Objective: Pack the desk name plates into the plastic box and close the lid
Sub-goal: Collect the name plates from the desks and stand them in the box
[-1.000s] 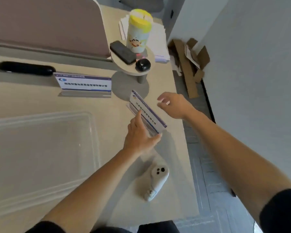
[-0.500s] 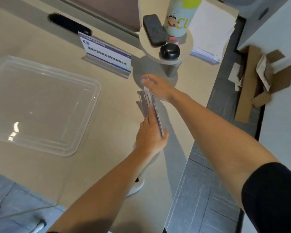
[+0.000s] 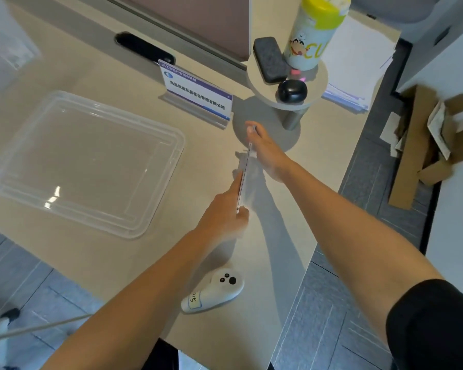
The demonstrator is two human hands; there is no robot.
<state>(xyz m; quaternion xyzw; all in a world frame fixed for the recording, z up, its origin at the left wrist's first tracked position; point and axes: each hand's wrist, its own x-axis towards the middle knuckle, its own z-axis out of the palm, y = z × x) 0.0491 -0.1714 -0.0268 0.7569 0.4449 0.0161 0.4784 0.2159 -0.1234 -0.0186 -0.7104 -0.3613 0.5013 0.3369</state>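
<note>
the name plate [image 3: 243,173] is hanging edge-on just above the desk [image 3: 112,263], showing only a thin line. its long axis is running away from the person, from the left hand [image 3: 222,217] at the near end to the right hand [image 3: 265,153] at the far end. the left fingers [image 3: 234,186] are lying along the plate's left face, with the thumb closing on the near corner from the other side. the right fingertips [image 3: 251,129] are pinching the far end. so both hands are gripping it, one at each tip, and neither is free.

the clear plastic box [image 3: 181,145] is lying flat on the desk, off to the left of the plate and well apart from it. whether this shallow piece is the box itself or its lid, i cannot tell. the left hand is sitting nearer to it than the right. judging from this, the coming move is calling for a sideways carry to the left, with the plate turning flat so that its length is matching the box's longer side. a second name plate [image 3: 198,92] is standing upright farther back, not yet packed.
</note>
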